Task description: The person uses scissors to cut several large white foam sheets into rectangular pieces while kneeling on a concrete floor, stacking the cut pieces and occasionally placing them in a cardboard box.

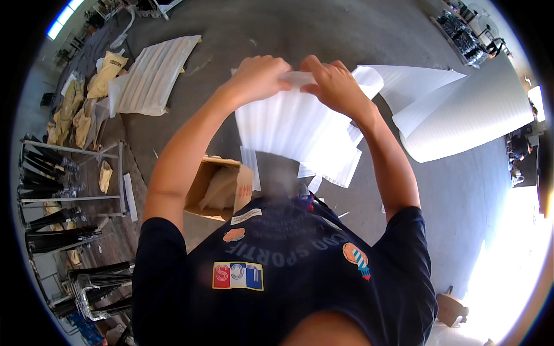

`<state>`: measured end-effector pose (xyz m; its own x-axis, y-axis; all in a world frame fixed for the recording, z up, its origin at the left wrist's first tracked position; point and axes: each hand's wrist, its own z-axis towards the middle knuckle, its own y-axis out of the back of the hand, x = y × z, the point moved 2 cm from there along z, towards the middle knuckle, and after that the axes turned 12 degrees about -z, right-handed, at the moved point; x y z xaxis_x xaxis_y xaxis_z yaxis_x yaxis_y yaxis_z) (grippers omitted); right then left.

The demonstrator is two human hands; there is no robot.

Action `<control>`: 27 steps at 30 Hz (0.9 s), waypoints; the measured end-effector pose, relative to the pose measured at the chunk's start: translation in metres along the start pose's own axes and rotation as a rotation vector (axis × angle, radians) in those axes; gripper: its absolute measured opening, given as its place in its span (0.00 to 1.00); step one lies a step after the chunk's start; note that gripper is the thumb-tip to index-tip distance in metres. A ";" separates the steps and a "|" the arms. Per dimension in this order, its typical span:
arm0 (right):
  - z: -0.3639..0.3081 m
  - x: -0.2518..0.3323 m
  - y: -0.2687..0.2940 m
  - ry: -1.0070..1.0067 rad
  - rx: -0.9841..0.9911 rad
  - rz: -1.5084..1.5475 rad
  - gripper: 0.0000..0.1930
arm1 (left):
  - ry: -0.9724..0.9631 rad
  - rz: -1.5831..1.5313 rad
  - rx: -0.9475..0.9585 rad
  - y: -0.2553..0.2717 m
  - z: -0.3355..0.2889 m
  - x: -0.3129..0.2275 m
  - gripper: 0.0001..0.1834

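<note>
A white, faintly ribbed sheet of packing foam (283,124) hangs in front of me, its top edge raised between both hands. My left hand (261,78) is closed on that edge at its left part, thumb toward the middle. Close by on the right, my right hand (336,86) pinches the same edge between thumb and curled fingers. Lower down, more white foam pieces (340,164) overlap behind the sheet. A large roll of white foam (470,112) lies to the right, with a loose flap (412,83) reaching toward my right hand.
An open cardboard box (222,187) stands below my left forearm. Farther left lie a stack of wrapped panels (156,75) and brown paper sacks (107,75). Metal racks (72,196) with black parts line the left side. A small brown carton (452,310) sits at the lower right.
</note>
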<state>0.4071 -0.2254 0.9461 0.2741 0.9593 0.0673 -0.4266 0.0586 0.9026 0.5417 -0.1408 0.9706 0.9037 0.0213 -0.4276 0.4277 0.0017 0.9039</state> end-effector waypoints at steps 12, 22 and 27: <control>-0.006 0.012 -0.006 0.052 -0.061 0.008 0.05 | -0.059 -0.196 -0.169 -0.018 -0.007 0.003 0.10; -0.049 0.025 -0.004 0.216 -0.322 -0.182 0.07 | 0.093 -0.449 -0.143 -0.018 0.008 0.061 0.14; -0.135 0.053 0.005 0.302 0.109 0.020 0.10 | -0.057 -0.376 -0.406 0.013 0.007 0.186 0.18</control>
<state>0.3032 -0.1369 0.8963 -0.0082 0.9995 -0.0294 -0.3300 0.0250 0.9436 0.7158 -0.1434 0.9027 0.6946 -0.1093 -0.7110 0.6893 0.3838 0.6145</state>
